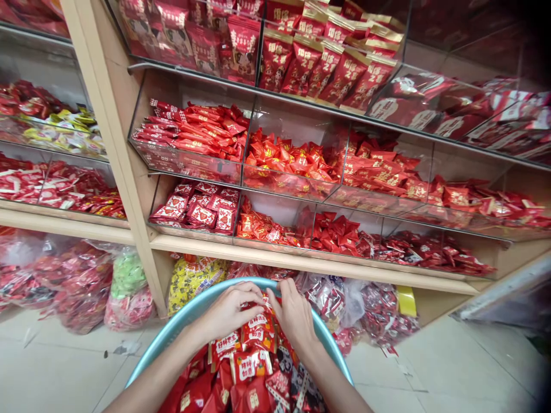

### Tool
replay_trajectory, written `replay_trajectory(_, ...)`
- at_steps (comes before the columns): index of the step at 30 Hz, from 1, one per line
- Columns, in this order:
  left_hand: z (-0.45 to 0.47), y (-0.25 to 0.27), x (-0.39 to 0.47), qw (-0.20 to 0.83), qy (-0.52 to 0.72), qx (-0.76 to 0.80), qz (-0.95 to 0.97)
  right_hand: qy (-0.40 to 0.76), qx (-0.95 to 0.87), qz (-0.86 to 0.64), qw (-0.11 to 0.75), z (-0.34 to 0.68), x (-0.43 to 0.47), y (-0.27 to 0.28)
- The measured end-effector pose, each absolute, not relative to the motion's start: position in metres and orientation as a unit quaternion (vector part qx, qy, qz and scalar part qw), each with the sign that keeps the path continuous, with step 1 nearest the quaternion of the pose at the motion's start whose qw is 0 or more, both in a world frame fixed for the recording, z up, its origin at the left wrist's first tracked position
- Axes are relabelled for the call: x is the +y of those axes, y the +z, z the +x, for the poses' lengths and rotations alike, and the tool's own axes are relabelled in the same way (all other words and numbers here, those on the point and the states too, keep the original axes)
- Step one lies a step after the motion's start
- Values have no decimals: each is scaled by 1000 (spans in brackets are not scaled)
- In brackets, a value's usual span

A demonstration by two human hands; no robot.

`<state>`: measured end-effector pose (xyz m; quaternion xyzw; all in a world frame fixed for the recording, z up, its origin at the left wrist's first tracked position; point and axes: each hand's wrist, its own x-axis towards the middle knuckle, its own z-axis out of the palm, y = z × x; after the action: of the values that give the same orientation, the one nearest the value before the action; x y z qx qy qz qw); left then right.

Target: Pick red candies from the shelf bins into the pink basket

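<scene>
Red packets [253, 344]: gripped by left hand [228, 312] and right hand [295, 315], fingers curled for gathering.
Basin [189, 315]: kept near, below far shelves [301, 264].

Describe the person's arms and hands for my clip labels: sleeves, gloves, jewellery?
Both forearms are bare as far as the frame shows: no sleeves in view. The left hand and right hand wear no gloves, and no rings, watch or bracelets show.

Both bare forearms rise from the bottom edge of the frame and converge at lower centre. The left hand [228, 311] lies palm down with its fingers curled inward to the right. The right hand [294, 314] faces it, back up, fingers bent left, the fingertips of both nearly meeting.
</scene>
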<state>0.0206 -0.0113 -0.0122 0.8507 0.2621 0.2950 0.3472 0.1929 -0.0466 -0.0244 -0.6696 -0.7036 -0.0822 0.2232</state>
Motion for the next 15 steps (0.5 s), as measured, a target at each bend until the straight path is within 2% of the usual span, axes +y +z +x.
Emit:
replay_trajectory(4,21,-11,-14,323,283,271,862,-89,-702,-668,230,193,-43,-28)
replay_trajectory(9,19,-5,-13,285,304,292,861,-62,-702,-646,295,196,-44,-20)
replay_trajectory(13,7,-12,3,212,368,382,821,-44,-695,-626,352,208,-34,2)
replay_trajectory(15,0,-19,11,190,361,433,804,-44,-700,-614,361,217,-20,18)
